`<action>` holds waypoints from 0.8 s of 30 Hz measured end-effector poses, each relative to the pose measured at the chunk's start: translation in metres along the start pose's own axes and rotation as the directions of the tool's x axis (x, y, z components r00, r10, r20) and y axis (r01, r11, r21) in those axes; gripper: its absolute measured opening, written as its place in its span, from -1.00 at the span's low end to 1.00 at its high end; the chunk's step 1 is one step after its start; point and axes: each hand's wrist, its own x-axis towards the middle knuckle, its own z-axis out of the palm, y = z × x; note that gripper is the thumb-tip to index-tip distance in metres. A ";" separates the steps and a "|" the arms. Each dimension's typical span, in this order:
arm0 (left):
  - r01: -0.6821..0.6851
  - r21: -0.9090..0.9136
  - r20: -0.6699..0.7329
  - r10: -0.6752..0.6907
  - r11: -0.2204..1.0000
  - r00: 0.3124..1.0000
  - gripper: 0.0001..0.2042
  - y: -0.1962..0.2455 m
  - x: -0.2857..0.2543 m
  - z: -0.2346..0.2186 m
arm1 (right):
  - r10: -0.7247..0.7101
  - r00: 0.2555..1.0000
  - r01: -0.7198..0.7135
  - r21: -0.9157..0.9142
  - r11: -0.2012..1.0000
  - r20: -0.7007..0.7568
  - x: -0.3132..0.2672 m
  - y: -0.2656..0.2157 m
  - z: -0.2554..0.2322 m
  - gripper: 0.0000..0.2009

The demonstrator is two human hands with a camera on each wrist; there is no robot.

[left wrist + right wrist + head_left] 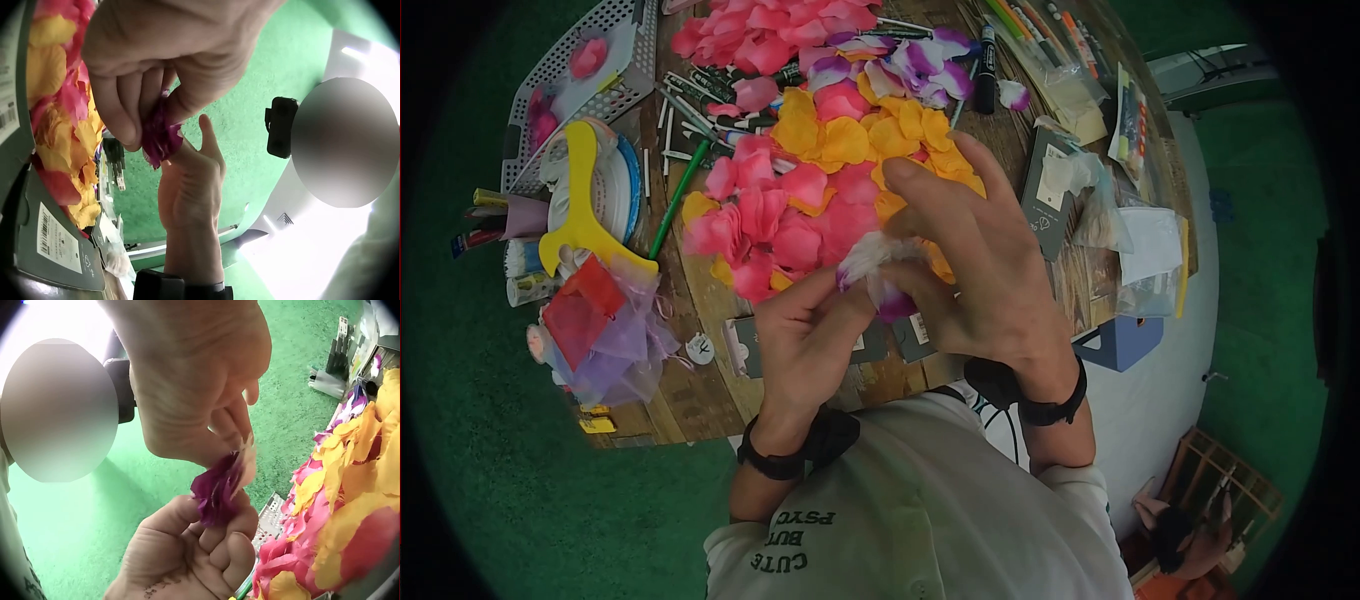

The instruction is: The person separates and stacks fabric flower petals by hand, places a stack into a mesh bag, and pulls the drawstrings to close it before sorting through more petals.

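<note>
A small bunch of white and purple fabric petals [892, 300] is up in front of the chest, between both hands. My left hand [805, 335] pinches one side of it between thumb and fingers. From the other side, the thumb and index finger of my right hand [995, 280] pinch it, with the other fingers spread upward. In the right wrist view, the deep purple side of the petals [215, 494] shows between the two sets of fingertips. Beyond the hands lies a pile of pink petals [765, 230], with yellow petals [830, 135] next to it.
More purple-and-white petals [920, 70] and markers [987, 70] lie at the back. On the left are a perforated basket [625, 60], a yellow tool [585, 220] and mesh bags [615, 335]. Dark boxes [1045, 195] and plastic packets [1145, 250] line the right side.
</note>
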 end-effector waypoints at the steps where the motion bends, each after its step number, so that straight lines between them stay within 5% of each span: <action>1: -0.004 0.005 0.004 0.004 1.000 1.000 -0.89 0.001 0.000 0.001 | 0.052 0.997 -0.052 -0.004 0.999 -0.050 -0.001 0.000 0.000 -0.36; 3: -0.006 0.008 0.010 0.006 1.000 1.000 -0.89 0.002 0.001 0.000 | 0.104 0.990 -0.105 -0.007 0.994 -0.099 -0.003 -0.002 -0.002 -0.36; 5: -0.006 -0.014 0.063 0.007 1.000 0.998 -0.89 0.001 0.002 -0.002 | 0.467 0.879 -0.476 0.252 0.843 0.096 -0.007 -0.005 -0.006 -0.39; 8: 0.033 -0.061 0.073 -0.029 0.998 0.997 -0.90 -0.003 0.003 -0.003 | 0.487 0.836 -0.545 0.283 0.789 0.252 -0.013 0.003 -0.006 -0.55; 14: 0.096 -0.084 0.099 -0.087 0.992 0.991 -0.86 -0.003 0.007 -0.008 | 0.391 0.909 -0.416 0.234 0.879 0.146 -0.011 0.005 -0.002 -0.79; 18: 0.104 -0.178 0.086 -0.090 0.978 0.992 -0.84 0.003 0.009 -0.004 | 0.390 0.908 -0.415 0.188 0.890 0.157 -0.009 0.003 -0.001 -0.79; 20: 0.188 -0.090 0.083 -0.181 0.978 0.980 -0.83 0.007 0.011 -0.003 | 0.402 0.907 -0.420 0.212 0.882 0.124 -0.009 0.003 0.002 -0.80; 24: 0.159 -0.067 0.108 -0.151 0.985 0.983 -0.82 -0.002 0.009 -0.010 | 0.479 0.862 -0.507 0.251 0.825 0.167 -0.007 0.000 -0.002 -0.79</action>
